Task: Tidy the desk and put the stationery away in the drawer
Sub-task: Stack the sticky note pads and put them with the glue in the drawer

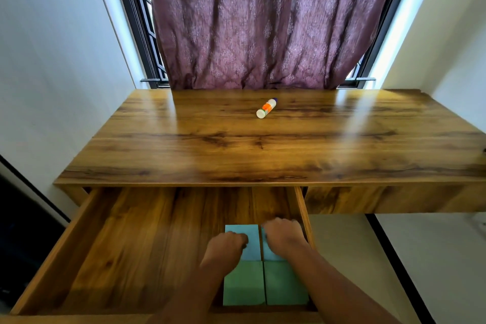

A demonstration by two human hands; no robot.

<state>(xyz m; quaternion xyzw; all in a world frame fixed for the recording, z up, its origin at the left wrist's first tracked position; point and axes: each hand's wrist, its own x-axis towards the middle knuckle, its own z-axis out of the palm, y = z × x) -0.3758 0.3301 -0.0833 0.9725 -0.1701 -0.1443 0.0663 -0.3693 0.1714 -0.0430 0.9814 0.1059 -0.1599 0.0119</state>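
The blue pads [251, 241] are lying side by side in the right part of the open drawer [110, 244], with two green pads [263, 284] directly nearer the person, edges touching. The left hand [226, 247] is resting knuckles-up on the left blue pad, fingers [240, 241] curled together into a loose fist; whether they are gripping the pad cannot be determined. The right hand [285, 238] is covering the right blue pad, fingers curled downward and together, close against the drawer's right wall. Both forearms are reaching in from the near edge, crossing over the green pads. Well beyond the fingers, a glue stick [266, 108] is lying on its side on the table [184, 144], below a purple curtain [263, 21].
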